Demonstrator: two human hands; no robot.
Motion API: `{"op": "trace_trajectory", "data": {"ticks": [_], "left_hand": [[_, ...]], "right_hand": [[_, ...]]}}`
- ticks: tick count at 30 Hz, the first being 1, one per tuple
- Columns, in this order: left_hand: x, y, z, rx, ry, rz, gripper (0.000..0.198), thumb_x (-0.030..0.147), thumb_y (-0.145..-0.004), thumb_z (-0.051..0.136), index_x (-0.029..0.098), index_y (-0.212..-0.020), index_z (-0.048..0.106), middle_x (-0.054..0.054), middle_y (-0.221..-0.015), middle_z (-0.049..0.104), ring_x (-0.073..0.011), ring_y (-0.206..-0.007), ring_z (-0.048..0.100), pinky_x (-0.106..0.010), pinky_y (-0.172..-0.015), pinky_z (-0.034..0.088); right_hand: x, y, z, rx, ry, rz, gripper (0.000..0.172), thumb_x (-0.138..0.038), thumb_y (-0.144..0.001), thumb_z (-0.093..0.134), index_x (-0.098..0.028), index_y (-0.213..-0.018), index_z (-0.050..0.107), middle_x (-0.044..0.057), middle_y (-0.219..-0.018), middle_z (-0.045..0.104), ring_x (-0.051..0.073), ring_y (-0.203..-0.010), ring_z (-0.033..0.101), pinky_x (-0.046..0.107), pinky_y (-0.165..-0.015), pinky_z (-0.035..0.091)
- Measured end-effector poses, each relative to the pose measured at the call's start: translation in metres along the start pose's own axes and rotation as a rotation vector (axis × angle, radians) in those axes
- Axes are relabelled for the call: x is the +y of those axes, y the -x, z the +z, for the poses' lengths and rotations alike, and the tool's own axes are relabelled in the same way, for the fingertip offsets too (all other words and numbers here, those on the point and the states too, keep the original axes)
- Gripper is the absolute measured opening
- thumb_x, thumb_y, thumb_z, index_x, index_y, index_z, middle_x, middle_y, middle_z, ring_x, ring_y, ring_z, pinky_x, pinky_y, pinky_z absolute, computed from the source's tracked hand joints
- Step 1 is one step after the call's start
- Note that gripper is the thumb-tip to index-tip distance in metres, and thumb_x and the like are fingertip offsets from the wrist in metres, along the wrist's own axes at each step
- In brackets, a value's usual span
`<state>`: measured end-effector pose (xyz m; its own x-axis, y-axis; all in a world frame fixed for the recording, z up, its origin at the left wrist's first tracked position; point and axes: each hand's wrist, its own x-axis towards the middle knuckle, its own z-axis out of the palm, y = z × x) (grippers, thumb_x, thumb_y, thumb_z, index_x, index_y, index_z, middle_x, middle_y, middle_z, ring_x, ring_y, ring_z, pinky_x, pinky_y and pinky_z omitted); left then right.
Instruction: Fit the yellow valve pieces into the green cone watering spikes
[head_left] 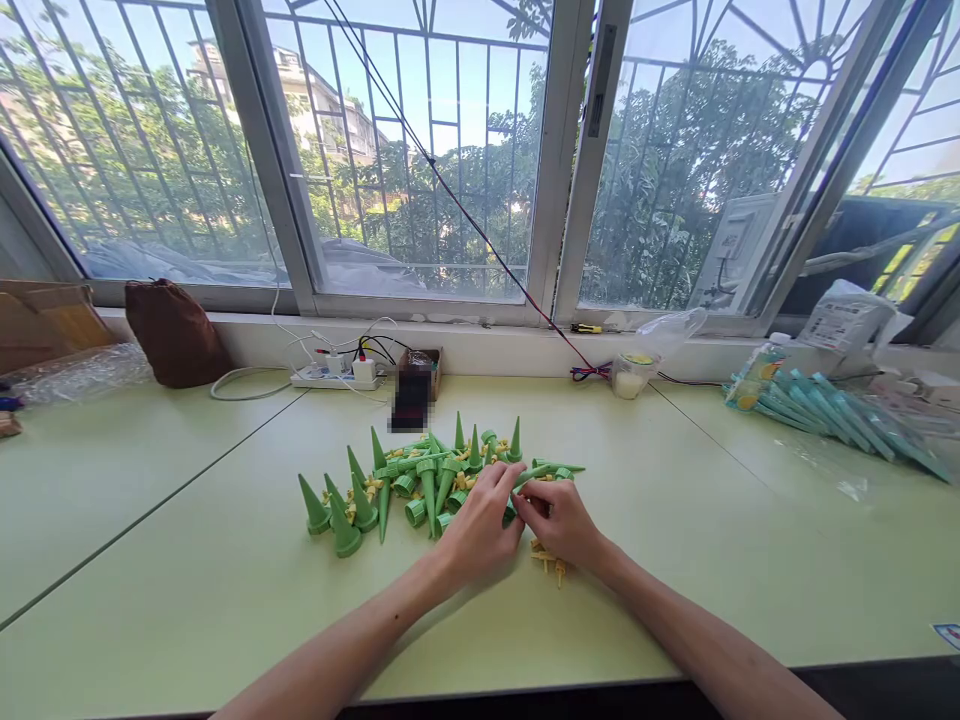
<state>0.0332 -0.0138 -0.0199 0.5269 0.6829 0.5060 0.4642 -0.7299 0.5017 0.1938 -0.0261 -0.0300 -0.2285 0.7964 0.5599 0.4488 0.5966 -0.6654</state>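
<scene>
My left hand (486, 518) is closed around a green plastic cone-shaped spike (536, 474), whose body shows between my two hands. My right hand (562, 512) pinches close against it, thumb and forefinger together at the left fingertips. Whatever sits in that pinch is too small and hidden to make out. Left of my hands lies a pile of green ribbed-cap spikes (427, 485), some lying down, others standing point up, like the spike (346, 530) at the near left. Small yellow plastic pieces (460, 482) are mixed in. More yellow pieces (559, 568) lie under my right hand.
On the pale green table (225, 610), a power strip (334, 376), a small open box (429, 365) and a jar (631, 376) stand along the window wall. A brown bag (176, 333) is back left. Blue packets (832, 415) are stacked back right.
</scene>
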Motion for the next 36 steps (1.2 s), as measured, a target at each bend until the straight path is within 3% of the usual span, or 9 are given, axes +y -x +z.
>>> {"op": "trace_trajectory", "data": {"ticks": [36], "left_hand": [[-0.0003, -0.0007, -0.0027, -0.004, 0.044, 0.046, 0.061, -0.003, -0.072, 0.053, 0.022, -0.128, 0.051, -0.01, -0.116, 0.056, -0.0245, -0.107, 0.058, -0.042, -0.096, 0.051]], "right_hand": [[-0.0025, 0.0, 0.0, -0.027, 0.003, 0.017, 0.033, -0.022, -0.084, 0.053, -0.02, -0.057, 0.035, -0.006, -0.05, 0.034, 0.01, -0.048, 0.027, 0.026, -0.048, 0.023]]}}
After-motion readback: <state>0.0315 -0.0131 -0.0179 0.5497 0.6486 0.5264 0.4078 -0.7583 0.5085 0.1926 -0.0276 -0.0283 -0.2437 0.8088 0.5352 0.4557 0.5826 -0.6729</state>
